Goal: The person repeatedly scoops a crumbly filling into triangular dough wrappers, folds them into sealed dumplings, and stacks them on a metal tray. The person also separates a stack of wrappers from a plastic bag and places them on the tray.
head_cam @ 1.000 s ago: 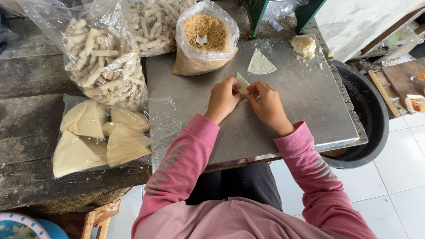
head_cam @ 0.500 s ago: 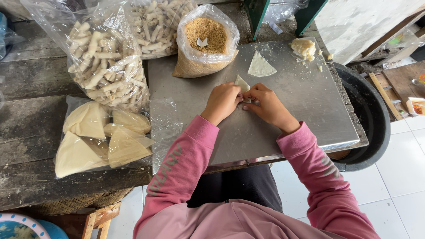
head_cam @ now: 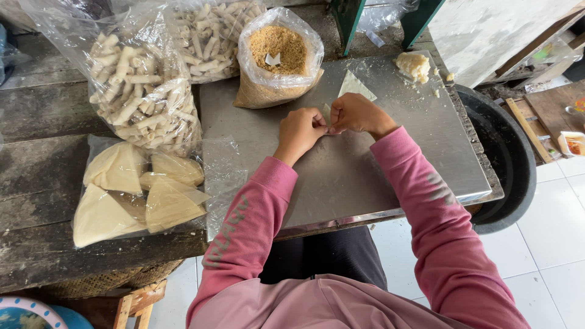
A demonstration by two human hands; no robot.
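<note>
Both hands meet at the middle of the steel sheet (head_cam: 365, 176), fingertips together over a small piece of pale wrapper (head_cam: 327, 113).

Left hand (head_cam: 300, 129): knuckles up, fingers curled in, thumb and forefinger pinching the wrapper's left side.

Right hand (head_cam: 356, 114): fingers folded over, pinching the same piece from the right. The two hands touch at the fingertips.

Wrapper: mostly hidden between the fingers. Only a narrow pale sliver shows, standing up out of the pinch, pointing away from the person toward the far edge of the sheet. Its long axis appears to run near-to-far, but its full shape cannot be made out.

Just beyond the hands, a flat triangular wrapper sheet (head_cam: 355, 86) lies on the steel, one tip pointing away from the person, well clear of the fingers.

Far left of that, an open plastic bag of brown crumbs (head_cam: 277, 58) stands on the sheet's far edge. A pale lump of dough (head_cam: 413, 65) sits at the far right corner with crumbs about it.

On the dark wooden bench (head_cam: 36, 122) to the left: two clear bags of rolled sticks (head_cam: 143, 97) and, nearer, a bag of stacked triangular wrappers (head_cam: 137, 192). A black tub (head_cam: 506, 158) sits low to the right of the steel sheet.
</note>
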